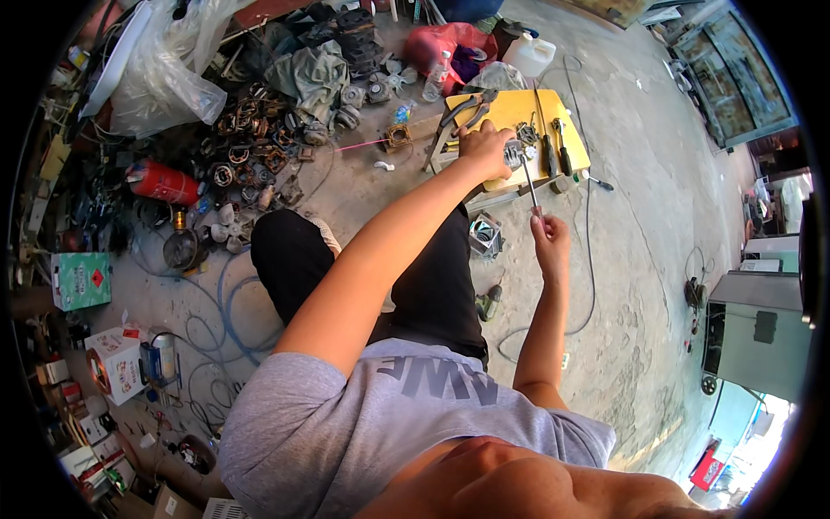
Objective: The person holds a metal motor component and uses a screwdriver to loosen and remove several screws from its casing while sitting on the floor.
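On the small yellow-topped table (pixel 506 105), my left hand (pixel 486 152) is closed around a grey metal part (pixel 513 156) with ridges, pressing it down near the table's front edge. A screwdriver (pixel 529 183) is gripped by its handle in my right hand (pixel 552 245), its shaft pointing up toward that part. The tip appears to reach the part, but contact is too small to make out. Beyond my left hand lie dark-handled pliers (pixel 474 111). To the right of the part are a small heap of metal pieces (pixel 526 132), a long black-handled screwdriver (pixel 546 143) and a black-handled wrench-like tool (pixel 562 147).
Below the table, a square metal frame (pixel 486 237) and a green drill (pixel 489 303) lie on the concrete. A dark cable (pixel 591 259) runs along the right. Motor parts (pixel 251 143) are heaped to the left, near a red cylinder (pixel 162 183). A white jug (pixel 529 55) stands behind.
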A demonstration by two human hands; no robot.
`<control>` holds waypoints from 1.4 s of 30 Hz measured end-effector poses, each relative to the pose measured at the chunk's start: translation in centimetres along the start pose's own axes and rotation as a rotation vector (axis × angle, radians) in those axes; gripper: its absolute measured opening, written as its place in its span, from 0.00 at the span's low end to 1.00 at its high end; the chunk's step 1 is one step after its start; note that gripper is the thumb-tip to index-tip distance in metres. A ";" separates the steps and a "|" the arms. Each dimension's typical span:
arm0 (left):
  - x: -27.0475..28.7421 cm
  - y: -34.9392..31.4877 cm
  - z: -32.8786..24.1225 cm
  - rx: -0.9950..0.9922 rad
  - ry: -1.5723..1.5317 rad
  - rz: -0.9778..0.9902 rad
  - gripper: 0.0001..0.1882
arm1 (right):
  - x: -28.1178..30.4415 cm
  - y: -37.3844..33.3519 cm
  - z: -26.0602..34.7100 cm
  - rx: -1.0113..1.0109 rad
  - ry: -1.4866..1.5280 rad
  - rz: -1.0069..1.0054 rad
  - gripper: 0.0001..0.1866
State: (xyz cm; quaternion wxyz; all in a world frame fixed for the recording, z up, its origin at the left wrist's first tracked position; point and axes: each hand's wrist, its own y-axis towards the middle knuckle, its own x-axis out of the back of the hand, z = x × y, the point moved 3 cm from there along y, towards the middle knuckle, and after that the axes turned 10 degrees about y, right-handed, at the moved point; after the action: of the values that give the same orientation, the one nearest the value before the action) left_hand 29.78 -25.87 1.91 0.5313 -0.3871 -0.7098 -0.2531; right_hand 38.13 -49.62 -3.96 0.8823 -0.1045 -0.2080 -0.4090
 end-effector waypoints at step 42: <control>-0.4 0.2 0.1 0.001 0.018 0.018 0.42 | -0.3 -0.3 1.9 -0.219 0.209 0.024 0.18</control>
State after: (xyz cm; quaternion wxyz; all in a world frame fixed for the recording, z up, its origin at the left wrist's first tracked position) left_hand 29.96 -25.80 1.50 0.5399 -0.3909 -0.7016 -0.2518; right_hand 37.16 -48.94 -2.36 0.8872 -0.1597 -0.0680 -0.4274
